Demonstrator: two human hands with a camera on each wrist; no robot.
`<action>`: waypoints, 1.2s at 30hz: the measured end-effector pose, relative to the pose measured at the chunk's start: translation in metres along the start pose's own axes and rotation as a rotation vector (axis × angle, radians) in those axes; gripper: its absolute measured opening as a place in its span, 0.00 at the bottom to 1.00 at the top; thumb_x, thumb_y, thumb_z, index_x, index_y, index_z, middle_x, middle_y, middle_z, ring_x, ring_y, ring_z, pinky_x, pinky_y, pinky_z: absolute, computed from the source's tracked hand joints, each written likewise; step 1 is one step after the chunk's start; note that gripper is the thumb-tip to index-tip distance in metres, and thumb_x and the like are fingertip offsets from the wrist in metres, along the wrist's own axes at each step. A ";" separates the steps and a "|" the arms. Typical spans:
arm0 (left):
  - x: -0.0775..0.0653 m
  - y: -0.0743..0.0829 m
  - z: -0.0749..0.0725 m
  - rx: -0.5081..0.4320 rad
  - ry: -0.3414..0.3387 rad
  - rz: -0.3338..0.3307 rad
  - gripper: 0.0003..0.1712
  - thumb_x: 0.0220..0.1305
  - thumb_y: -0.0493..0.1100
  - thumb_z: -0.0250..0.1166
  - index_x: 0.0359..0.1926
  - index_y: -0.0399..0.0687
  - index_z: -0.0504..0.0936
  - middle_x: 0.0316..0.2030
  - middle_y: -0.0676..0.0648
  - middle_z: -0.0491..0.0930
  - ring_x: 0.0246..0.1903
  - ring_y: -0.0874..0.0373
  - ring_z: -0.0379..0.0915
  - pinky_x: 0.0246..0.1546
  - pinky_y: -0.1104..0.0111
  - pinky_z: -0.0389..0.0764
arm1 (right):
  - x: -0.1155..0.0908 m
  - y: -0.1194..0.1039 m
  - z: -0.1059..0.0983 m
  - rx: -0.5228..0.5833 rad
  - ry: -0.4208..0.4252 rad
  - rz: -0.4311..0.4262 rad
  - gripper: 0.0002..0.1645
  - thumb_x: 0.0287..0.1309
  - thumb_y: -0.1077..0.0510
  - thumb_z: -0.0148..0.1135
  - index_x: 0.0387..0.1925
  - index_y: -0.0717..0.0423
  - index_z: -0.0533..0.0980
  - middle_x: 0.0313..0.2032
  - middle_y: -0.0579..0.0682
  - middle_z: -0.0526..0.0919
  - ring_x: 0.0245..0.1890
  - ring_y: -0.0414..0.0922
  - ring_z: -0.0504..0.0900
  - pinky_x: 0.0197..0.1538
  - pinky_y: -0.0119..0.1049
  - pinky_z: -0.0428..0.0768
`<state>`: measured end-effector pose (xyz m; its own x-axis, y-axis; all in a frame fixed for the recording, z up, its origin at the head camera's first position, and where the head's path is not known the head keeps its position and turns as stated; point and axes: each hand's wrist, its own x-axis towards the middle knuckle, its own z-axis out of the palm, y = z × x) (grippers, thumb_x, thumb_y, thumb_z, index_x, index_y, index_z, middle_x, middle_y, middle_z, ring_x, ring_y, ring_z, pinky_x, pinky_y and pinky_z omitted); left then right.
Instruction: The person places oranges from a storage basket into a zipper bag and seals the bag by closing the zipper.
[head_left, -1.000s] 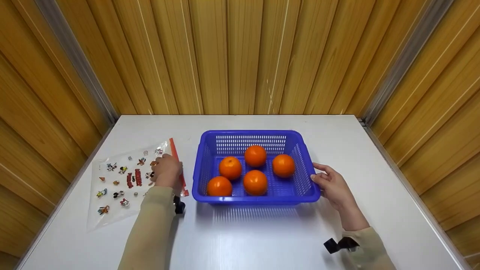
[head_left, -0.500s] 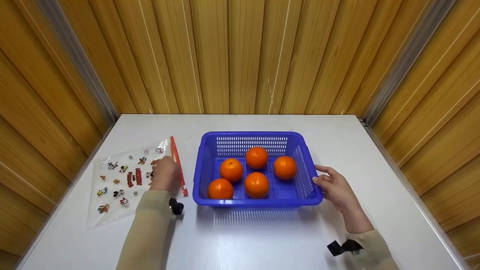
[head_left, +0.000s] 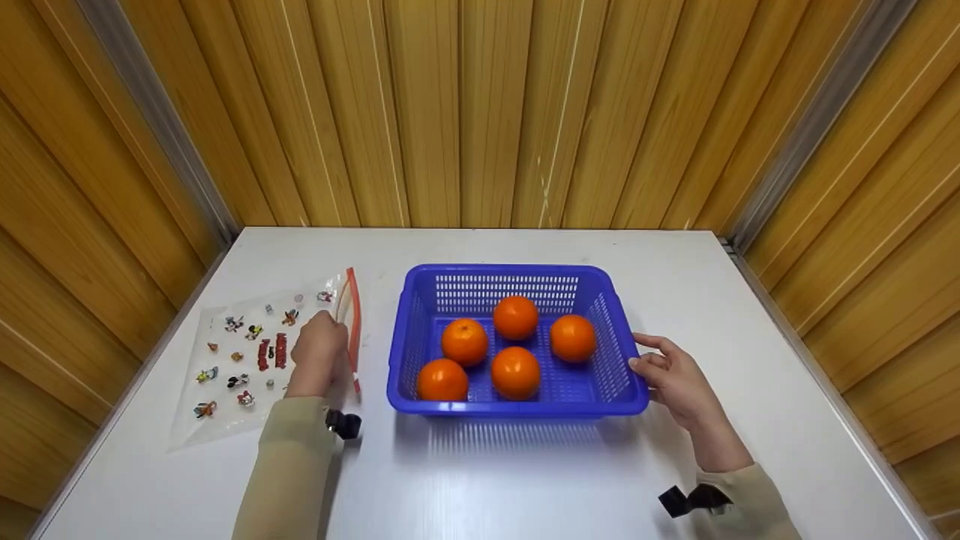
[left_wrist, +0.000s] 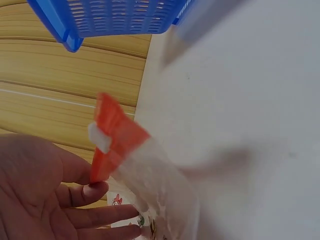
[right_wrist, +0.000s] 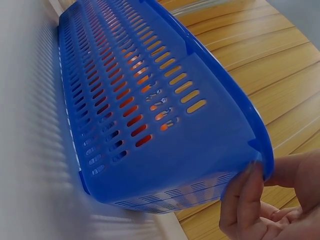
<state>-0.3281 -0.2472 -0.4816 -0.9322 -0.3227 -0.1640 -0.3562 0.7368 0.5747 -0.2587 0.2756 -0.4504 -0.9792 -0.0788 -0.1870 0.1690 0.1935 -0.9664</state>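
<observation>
My left hand (head_left: pixel 319 349) pinches the red-edged side of a clear zip bag (head_left: pixel 251 442) at the left of the table. In the left wrist view, thumb and forefinger grip the red strip (left_wrist: pixel 120 132), which carries a white slider (left_wrist: pixel 100 138). Small printed cartoon figures dot the bag. A blue plastic basket (head_left: pixel 517 407) stands mid-table with several oranges (head_left: pixel 516 373) in it. At its right side my right hand (head_left: pixel 675 382) holds the rim, thumb above and fingers beneath; the right wrist view shows the fingers at the basket's corner (right_wrist: pixel 240 150).
The white table (head_left: pixel 487 487) meets wood-patterned panel walls (head_left: pixel 487 112) at the back and sides. Metal corner posts (head_left: pixel 817 120) rise at both back corners. A black wrist camera (head_left: pixel 343 424) sits on the left cuff, another (head_left: pixel 686 499) on the right.
My left hand has shifted slightly left, and the bag's red edge has risen and bent away from the table. My right hand keeps its hold on the basket.
</observation>
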 end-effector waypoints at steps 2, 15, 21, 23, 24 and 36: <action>-0.005 0.002 -0.004 -0.004 0.031 0.016 0.19 0.72 0.43 0.46 0.48 0.33 0.77 0.48 0.30 0.83 0.38 0.42 0.79 0.35 0.50 0.79 | 0.000 0.000 -0.001 0.005 -0.010 -0.003 0.37 0.73 0.62 0.58 0.76 0.66 0.56 0.33 0.40 0.83 0.34 0.37 0.87 0.39 0.32 0.88; -0.036 0.045 -0.026 -0.153 0.175 0.143 0.14 0.76 0.45 0.56 0.36 0.39 0.74 0.24 0.46 0.76 0.21 0.57 0.74 0.20 0.70 0.68 | 0.006 -0.045 -0.003 -0.536 -0.010 -0.071 0.41 0.69 0.55 0.63 0.75 0.67 0.57 0.63 0.75 0.72 0.59 0.67 0.79 0.61 0.60 0.81; -0.052 0.068 -0.029 -0.211 0.212 0.181 0.13 0.75 0.44 0.57 0.37 0.38 0.75 0.28 0.41 0.79 0.24 0.55 0.74 0.21 0.72 0.68 | 0.011 -0.086 0.036 -0.574 0.004 -0.200 0.32 0.71 0.56 0.61 0.71 0.63 0.66 0.67 0.69 0.73 0.66 0.68 0.73 0.70 0.65 0.71; -0.058 0.075 -0.029 -0.219 0.220 0.201 0.12 0.75 0.44 0.58 0.36 0.39 0.75 0.30 0.40 0.79 0.25 0.54 0.74 0.21 0.71 0.68 | 0.017 -0.095 0.055 -0.515 -0.041 -0.239 0.29 0.71 0.57 0.61 0.69 0.63 0.69 0.65 0.67 0.76 0.65 0.65 0.75 0.71 0.62 0.71; -0.061 0.079 -0.028 -0.222 0.223 0.212 0.12 0.74 0.44 0.58 0.35 0.40 0.74 0.30 0.40 0.80 0.25 0.54 0.74 0.21 0.70 0.69 | 0.021 -0.099 0.066 -0.483 -0.070 -0.254 0.28 0.71 0.57 0.61 0.67 0.63 0.70 0.64 0.66 0.77 0.65 0.64 0.76 0.71 0.59 0.72; -0.087 0.093 -0.021 -0.182 0.216 0.269 0.10 0.72 0.42 0.61 0.34 0.41 0.74 0.31 0.38 0.82 0.25 0.52 0.71 0.22 0.67 0.66 | 0.057 -0.125 0.187 -0.119 -0.323 -0.111 0.29 0.74 0.55 0.60 0.69 0.60 0.68 0.61 0.62 0.81 0.58 0.60 0.83 0.59 0.48 0.85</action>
<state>-0.2784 -0.1630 -0.3976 -0.9488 -0.2639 0.1735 -0.0653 0.7013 0.7099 -0.3150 0.0636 -0.3732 -0.9018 -0.4068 -0.1461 0.0304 0.2775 -0.9602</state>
